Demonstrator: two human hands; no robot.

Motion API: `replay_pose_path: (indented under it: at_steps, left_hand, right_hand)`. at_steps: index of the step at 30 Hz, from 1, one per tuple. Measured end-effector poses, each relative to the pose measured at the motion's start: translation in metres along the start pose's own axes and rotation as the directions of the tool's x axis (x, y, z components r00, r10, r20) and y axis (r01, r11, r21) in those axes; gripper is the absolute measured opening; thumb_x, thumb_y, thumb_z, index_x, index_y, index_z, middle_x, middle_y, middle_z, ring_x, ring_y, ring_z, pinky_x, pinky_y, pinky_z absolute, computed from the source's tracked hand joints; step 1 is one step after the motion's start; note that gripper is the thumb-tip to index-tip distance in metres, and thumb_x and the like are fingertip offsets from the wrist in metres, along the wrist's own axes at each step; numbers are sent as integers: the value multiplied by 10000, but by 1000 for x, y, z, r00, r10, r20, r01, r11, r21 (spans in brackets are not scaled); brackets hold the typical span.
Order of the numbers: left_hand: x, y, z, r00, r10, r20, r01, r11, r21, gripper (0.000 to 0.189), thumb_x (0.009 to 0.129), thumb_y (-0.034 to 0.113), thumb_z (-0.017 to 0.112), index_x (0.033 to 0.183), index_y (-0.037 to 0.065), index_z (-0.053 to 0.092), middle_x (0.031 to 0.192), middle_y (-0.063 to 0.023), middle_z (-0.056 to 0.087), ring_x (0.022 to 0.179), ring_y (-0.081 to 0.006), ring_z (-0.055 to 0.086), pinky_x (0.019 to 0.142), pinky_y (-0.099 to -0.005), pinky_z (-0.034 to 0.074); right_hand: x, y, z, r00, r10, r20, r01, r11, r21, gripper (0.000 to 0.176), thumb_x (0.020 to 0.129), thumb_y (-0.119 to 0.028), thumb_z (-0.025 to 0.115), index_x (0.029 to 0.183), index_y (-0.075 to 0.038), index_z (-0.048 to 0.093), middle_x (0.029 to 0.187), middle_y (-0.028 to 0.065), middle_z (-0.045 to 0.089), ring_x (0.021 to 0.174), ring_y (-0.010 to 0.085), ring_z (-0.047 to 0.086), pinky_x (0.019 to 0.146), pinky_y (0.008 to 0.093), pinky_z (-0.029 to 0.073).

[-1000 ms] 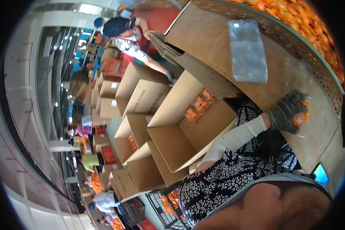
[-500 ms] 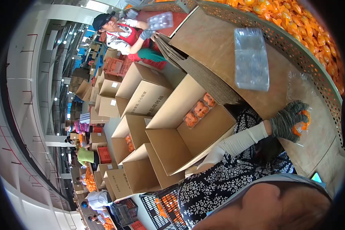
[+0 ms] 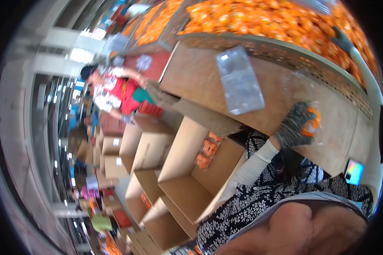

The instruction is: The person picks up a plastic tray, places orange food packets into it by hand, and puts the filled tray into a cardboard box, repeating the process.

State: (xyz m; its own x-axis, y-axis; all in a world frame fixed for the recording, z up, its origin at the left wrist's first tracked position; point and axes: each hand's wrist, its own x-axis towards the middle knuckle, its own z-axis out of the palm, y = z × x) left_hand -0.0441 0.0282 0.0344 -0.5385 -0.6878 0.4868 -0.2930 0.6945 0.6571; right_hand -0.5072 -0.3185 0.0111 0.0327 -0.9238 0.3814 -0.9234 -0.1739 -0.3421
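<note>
My left hand, in a dark grey glove, is closed around an orange wrapped item just above the brown tabletop. Clear film lies around that item. My right hand, also gloved, reaches over the perforated rim onto a pile of orange wrapped items; its blurred fingers look apart, with nothing visible between them. A clear plastic tray lies on the tabletop, to the left of my left hand in the view.
Open cardboard boxes stand beside the table, one holding packed orange items. A person in a red apron stands beyond, near stacked cardboard. A lit phone lies near the table's edge.
The view has turned, showing more of the orange pile. My right hand has come into view over it. My left hand still holds the orange item.
</note>
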Motion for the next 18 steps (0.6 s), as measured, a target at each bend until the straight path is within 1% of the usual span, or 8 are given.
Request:
replay_pose_path:
  at_steps: [3,6,8,9,11,13,16,18]
  left_hand:
    - [0,-8,2,999,36,32,-35,999,-32,807,569,422,809,1238,106,485,1359,-211,364,1248,-400,350,1050,-475,297]
    - [3,-7,4,999,49,22,-48,997,-56,888,548,437,823,1270,77,453,1358,-204,374,1245,-383,361,1047,-470,305]
    - [3,-12,5,999,32,16,-31,997,-66,903,544,429,836,1274,63,452,1362,-197,382,1247,-370,373,1049,-462,310]
    - [0,-16,7,999,21,24,-21,999,-30,945,524,427,845,1286,51,432,1360,-190,389,1244,-364,376,1046,-460,310]
    - [-4,-24,9,999,16,36,-17,1000,7,987,505,426,854,1298,39,411,1359,-182,396,1241,-358,380,1044,-457,310]
    - [-10,-30,11,997,-44,59,36,991,127,1031,476,419,865,1309,41,391,1360,-166,406,1242,-352,378,1043,-451,304]
    - [-8,-29,10,998,-4,61,-6,987,163,1036,465,419,867,1306,40,395,1363,-159,409,1245,-351,373,1040,-448,299]
    - [-7,-27,8,998,-16,67,6,988,155,1026,467,414,867,1301,40,401,1363,-158,409,1246,-351,372,1040,-448,300]
  right_hand:
    - [-63,-124,-43,993,-102,-57,114,952,283,567,838,-263,634,1311,-45,409,1181,187,570,1002,297,588,845,379,483]
    - [-118,-240,-71,947,-297,-124,307,719,624,570,850,-271,616,1338,-74,396,1173,166,580,1003,311,592,857,393,480]
    - [-169,-283,-81,929,-325,-175,347,609,713,573,858,-275,604,1357,-94,387,1167,152,587,1004,321,596,866,402,478]
    - [-187,-291,-79,938,-304,-169,326,600,731,575,862,-278,598,1366,-104,383,1164,144,590,1005,326,597,870,407,477]
    - [-258,-295,-45,906,-327,-268,423,699,577,652,826,-299,669,1338,-25,371,1147,174,572,1013,353,577,885,407,459]
    - [-323,-298,-42,973,-229,-21,221,906,362,611,810,-261,687,1292,-17,400,1154,187,544,1045,359,548,899,413,438]
    - [-353,-309,-54,986,-163,31,127,863,489,580,795,-243,693,1261,-27,423,1162,196,525,1065,365,526,907,410,426]
    - [-366,-308,-59,991,-131,27,106,890,444,580,791,-233,690,1262,-28,423,1157,195,526,1066,364,526,904,412,426]
